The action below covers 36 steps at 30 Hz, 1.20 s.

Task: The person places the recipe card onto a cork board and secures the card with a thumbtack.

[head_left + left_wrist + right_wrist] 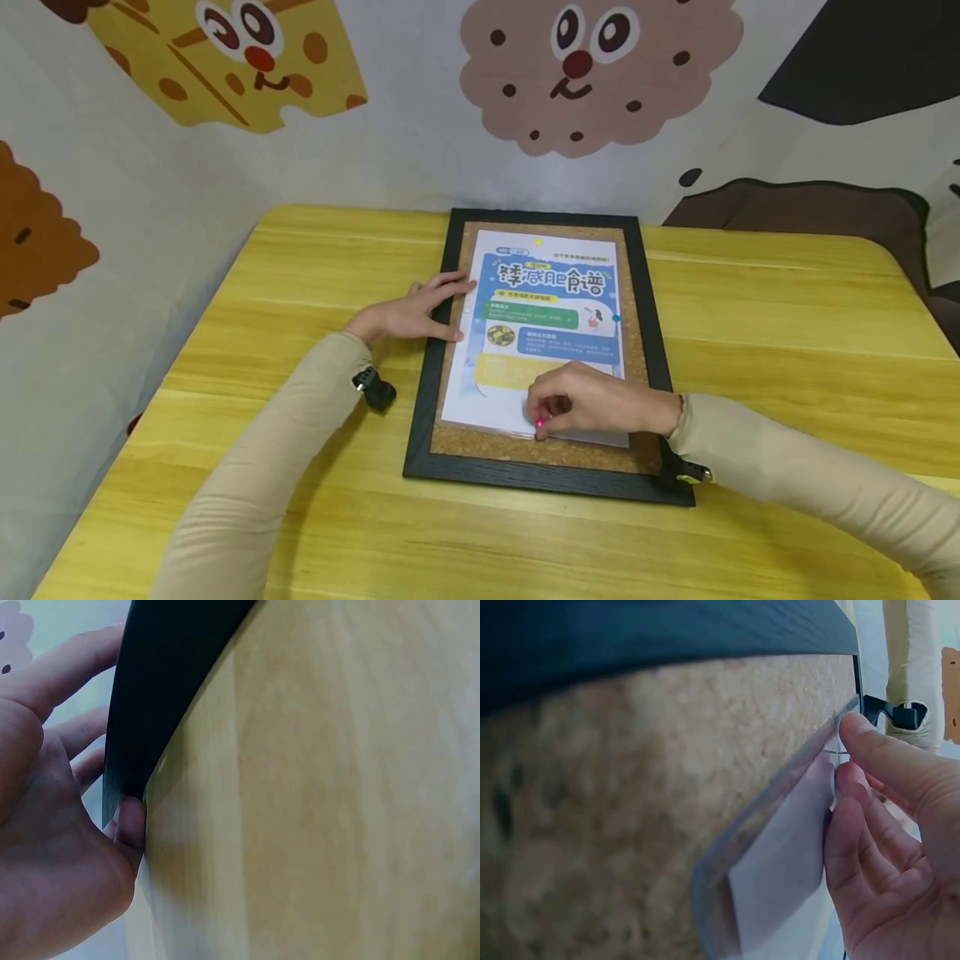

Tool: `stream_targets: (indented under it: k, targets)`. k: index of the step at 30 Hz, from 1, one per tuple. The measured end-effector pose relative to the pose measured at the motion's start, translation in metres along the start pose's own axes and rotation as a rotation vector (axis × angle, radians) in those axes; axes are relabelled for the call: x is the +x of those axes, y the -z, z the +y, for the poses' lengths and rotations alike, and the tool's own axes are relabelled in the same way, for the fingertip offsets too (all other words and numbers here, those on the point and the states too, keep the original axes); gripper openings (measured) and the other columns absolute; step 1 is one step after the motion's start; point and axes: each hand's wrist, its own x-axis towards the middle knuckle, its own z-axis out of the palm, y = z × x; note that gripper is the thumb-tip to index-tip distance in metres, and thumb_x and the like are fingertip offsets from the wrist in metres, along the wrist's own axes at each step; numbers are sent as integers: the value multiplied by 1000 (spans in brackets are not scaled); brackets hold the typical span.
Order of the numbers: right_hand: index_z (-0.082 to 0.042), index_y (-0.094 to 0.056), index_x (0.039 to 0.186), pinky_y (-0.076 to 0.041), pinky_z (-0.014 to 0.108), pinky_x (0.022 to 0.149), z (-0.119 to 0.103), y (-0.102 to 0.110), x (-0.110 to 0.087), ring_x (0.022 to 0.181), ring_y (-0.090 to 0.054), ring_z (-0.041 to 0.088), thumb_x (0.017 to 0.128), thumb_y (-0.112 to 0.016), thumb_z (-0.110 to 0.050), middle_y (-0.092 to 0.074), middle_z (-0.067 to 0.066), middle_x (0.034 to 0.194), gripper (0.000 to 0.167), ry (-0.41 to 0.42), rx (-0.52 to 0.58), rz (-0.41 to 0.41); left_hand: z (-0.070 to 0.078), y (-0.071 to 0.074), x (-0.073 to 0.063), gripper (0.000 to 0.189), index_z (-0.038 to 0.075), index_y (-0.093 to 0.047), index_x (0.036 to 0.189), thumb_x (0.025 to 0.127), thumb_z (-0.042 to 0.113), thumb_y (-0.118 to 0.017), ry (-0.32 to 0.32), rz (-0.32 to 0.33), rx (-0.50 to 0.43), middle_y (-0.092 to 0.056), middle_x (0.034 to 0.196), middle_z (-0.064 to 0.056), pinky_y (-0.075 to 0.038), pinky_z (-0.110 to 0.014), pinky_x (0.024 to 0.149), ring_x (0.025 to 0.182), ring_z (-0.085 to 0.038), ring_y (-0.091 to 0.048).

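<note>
A laminated poster [480, 408] with a blue printed design lies on a cork board [487, 443] in a black frame [525, 477]. My right hand [592, 402] pinches a pink pushpin [540, 423] between thumb and fingers at the poster's bottom edge. In the right wrist view, the pin's thin metal needle [836, 752] shows beside the thumb, near the clear plastic border. My left hand [408, 317] spreads across the frame's left side, fingertips on the poster's left margin. The left wrist view shows that hand [52, 825] against the frame's outer edge.
A yellow pushpin [537, 242] sits at the poster's top and a blue one [617, 317] at its right edge. The frame lies on a yellow wood-grain table [787, 333]. Behind it hangs a white cloth [412, 125] with cartoon food prints.
</note>
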Motion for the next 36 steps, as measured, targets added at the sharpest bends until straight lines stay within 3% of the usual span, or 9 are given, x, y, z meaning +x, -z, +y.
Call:
stream_targets:
  k: [11,20,24,30,36]
  targets:
    - [-15,-74,91,-47,23,58,6,-3,-2,66,-55,8,84,-77,-13,-65,-10,81,8,-11,67,32,-1,0,0,85,13,-17,156,91,30,-68,-14,-2,10,5,161,-6,10,-53,111,145,-29,6]
    - [-11,-76,95,-54,29,69,9,1,-6,76,-63,12,87,-71,-5,-71,-6,89,11,-29,150,51,-3,-1,1,85,13,-17,156,91,30,-68,-13,1,1,5,161,-5,10,-53,111,145,-29,7]
    - [-8,-76,94,-54,29,70,9,5,-4,75,-65,14,89,-69,-4,-71,-3,87,9,-34,180,29,-3,-1,1,85,13,-17,156,91,30,-68,-17,-2,3,5,161,-5,11,-53,111,145,-29,7]
    - [-3,-75,93,-53,29,67,6,11,1,72,-65,17,89,-65,0,-72,2,85,11,-104,241,-35,-3,-1,0,86,13,-17,156,90,30,-69,-17,-1,9,5,161,-6,11,-54,111,145,-29,7]
    - [-4,-75,89,-55,32,67,4,11,6,70,-66,17,87,-66,2,-72,1,82,11,-138,233,-67,-2,-1,1,85,14,-16,156,90,31,-68,-14,-2,8,5,161,-5,11,-54,110,145,-29,7]
